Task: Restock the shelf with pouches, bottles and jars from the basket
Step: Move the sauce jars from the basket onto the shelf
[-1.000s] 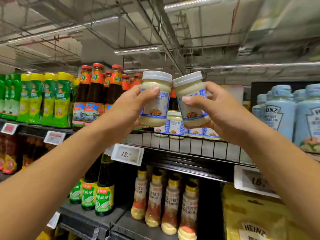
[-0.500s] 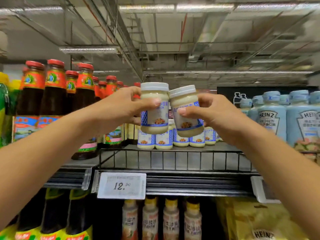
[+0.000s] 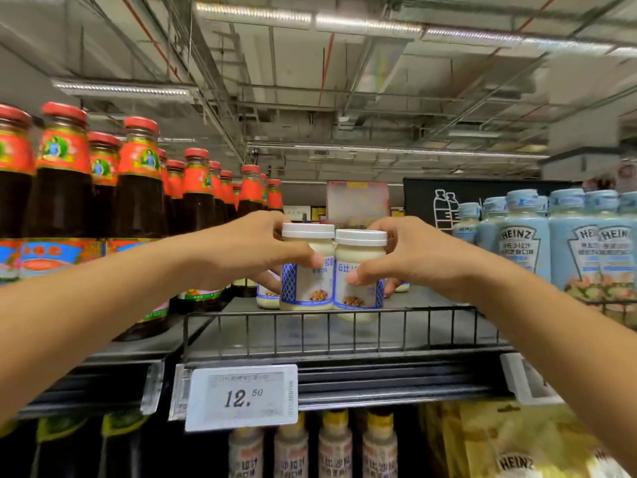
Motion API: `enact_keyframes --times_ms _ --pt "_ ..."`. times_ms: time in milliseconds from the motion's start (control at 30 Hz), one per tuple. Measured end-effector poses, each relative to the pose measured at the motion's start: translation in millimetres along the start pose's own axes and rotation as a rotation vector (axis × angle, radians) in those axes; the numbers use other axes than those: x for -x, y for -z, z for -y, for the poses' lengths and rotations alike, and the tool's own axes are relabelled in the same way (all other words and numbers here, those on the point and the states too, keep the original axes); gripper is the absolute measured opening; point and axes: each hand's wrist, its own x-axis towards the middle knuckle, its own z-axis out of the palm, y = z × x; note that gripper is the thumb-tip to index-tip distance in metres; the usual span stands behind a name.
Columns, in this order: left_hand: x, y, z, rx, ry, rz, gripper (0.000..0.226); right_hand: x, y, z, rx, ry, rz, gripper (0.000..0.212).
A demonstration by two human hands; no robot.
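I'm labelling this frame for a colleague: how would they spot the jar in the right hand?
Find the wire-railed shelf between the red-capped dark bottles and the pale blue Heinz bottles. Just behind its rail two white-lidded jars sit side by side, one per hand. The right hand grips the right jar, nearer the Heinz bottles, its lid slightly lower.

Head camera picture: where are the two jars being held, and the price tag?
left jar (image 3: 303, 288), head view, on its blue-edged label.
right jar (image 3: 368, 288), head view, on its label.
price tag (image 3: 241, 397), head view, on the printed price.
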Motion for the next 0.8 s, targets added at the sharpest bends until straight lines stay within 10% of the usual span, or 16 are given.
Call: enact_keyframes --times_ms 533,800 --pt "-20.2 -11.5 12.7 -0.111 0.098 0.169 0.053 3.6 16.7 -15.8 0.002 -0.145 0.121 0.041" --pt "-19.2 -0.8 1.8 -0.493 -0.077 0.025 0.068 14.1 26.3 -12.9 0.104 -0.065 -0.057 0.086"
